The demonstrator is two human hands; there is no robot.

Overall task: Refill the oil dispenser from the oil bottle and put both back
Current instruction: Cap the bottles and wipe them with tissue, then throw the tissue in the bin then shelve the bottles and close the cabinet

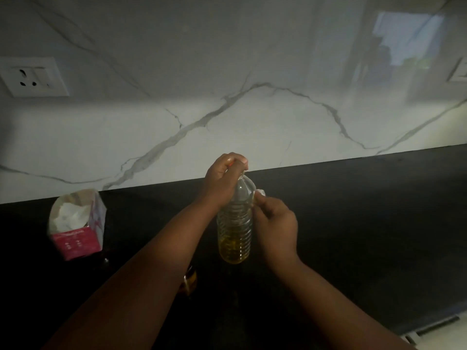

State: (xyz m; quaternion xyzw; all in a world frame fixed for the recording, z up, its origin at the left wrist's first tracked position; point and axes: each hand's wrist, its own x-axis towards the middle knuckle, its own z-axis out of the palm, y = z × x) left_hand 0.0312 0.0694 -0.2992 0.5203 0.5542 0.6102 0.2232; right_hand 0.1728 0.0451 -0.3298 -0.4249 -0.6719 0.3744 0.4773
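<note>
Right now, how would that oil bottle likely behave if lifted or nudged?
The oil bottle is likely light, since oil fills only its lower part. Its tall, narrow shape may tip if nudged. The thin ribbed plastic probably flexes under the right hand.

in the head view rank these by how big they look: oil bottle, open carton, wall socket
1. oil bottle, the tallest.
2. open carton and wall socket look alike in size; the socket sits farther off, so no ranking between them.

Dim, grainy frame. A soft band of light crosses the marble wall (227, 117); window glare sits upper right. The black worktop (366, 210) lies in shadow, edges bowed.
</note>
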